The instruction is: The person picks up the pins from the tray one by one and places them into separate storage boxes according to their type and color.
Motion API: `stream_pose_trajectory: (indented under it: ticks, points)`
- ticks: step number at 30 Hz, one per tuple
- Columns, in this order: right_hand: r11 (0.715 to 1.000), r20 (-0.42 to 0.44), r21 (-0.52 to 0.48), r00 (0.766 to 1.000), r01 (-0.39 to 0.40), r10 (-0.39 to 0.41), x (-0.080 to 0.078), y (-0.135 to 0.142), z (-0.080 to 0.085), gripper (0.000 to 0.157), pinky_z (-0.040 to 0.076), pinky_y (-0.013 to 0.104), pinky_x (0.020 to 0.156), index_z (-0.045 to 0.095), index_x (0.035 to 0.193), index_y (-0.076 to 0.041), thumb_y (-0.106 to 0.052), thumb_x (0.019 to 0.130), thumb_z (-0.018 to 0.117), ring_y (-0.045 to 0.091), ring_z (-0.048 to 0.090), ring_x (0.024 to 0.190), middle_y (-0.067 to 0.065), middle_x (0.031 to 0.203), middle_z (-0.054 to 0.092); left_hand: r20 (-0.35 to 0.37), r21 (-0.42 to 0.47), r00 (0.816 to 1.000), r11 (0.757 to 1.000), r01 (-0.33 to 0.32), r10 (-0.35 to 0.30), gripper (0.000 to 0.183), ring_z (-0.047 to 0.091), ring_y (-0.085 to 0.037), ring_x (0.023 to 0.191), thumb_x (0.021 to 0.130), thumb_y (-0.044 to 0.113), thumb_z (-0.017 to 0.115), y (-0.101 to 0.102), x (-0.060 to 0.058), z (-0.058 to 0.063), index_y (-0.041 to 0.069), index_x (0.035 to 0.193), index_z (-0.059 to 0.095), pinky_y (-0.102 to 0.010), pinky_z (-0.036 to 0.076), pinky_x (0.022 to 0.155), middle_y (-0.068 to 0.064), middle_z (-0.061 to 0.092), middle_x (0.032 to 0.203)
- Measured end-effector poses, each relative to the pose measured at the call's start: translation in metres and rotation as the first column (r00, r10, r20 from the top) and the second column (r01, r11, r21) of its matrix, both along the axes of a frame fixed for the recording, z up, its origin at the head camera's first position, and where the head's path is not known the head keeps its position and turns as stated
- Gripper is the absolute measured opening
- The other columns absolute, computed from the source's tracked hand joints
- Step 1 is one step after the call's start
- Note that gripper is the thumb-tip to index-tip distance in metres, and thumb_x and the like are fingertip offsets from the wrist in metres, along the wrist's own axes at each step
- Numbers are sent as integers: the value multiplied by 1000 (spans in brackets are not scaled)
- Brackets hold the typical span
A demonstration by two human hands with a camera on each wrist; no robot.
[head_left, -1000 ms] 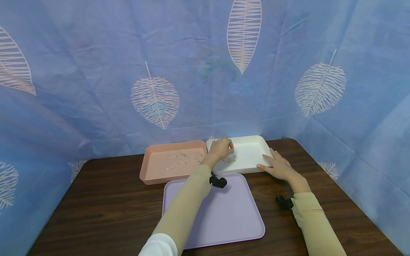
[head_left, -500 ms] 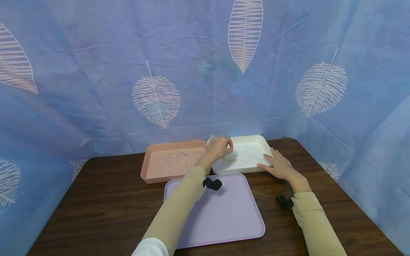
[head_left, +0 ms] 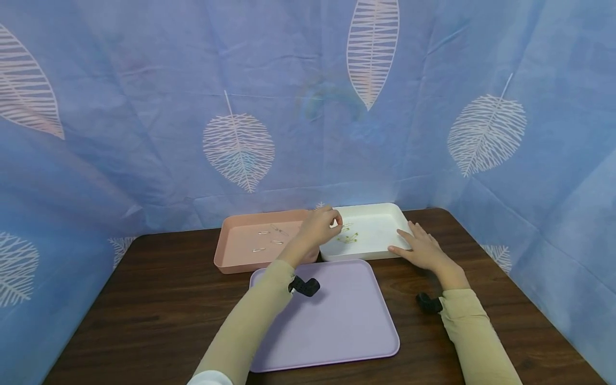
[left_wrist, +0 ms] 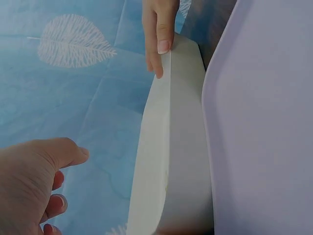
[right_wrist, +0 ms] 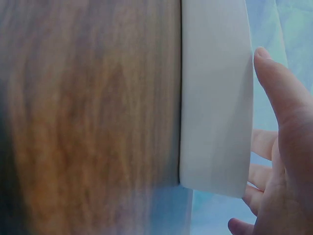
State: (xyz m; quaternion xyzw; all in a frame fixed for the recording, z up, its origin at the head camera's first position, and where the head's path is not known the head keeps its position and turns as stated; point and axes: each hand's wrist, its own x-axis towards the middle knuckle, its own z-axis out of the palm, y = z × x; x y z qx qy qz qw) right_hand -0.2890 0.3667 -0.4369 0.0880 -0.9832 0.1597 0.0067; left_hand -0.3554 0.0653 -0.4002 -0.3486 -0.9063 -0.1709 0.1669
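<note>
In the head view, my left hand (head_left: 317,227) hangs above where the pink tray (head_left: 231,264) and the white tray (head_left: 380,251) meet, its fingers loosely curled. Nothing shows at the fingertips of this left hand (left_wrist: 29,181) in the left wrist view. Several small silver pins (head_left: 276,242), which look like safety pins, lie in the pink tray. The white one holds several yellowish pins (head_left: 348,239). With fingers spread, my right hand (head_left: 423,250) rests at the white tray's right front corner; its thumb (right_wrist: 281,88) lies along the wall in the right wrist view.
A flat lilac tray (head_left: 332,321) lies nearest me, in front of the other two. Dark wood tabletop (head_left: 159,305) extends on both sides. A blue leaf-print cloth (head_left: 308,133) hangs behind the table.
My left hand has moved left from over the white tray to its left edge, uncovering more yellowish pins. The right hand stays at the corner.
</note>
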Motion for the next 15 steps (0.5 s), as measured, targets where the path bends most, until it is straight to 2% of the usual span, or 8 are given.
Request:
stream_pose_trajectory:
  ticks: [8,15]
  points:
    - [1000,-36,4,999,-15,15,1,-1,-1,81,11,72,111,37,148,1,-56,92,56,53,9,145,34,157,12,-81,33,996,999,-27,30,6,53,-11,68,91,21,64,-31,17,-5,18,88,69,-26,43,66,3,58,80]
    - [999,-71,19,997,-32,34,5,-5,4,79,11,71,111,38,148,0,-54,93,56,52,11,145,33,156,17,-122,79,990,995,-61,70,6,57,-14,73,90,19,65,-60,34,-8,18,84,67,-39,45,73,3,62,87]
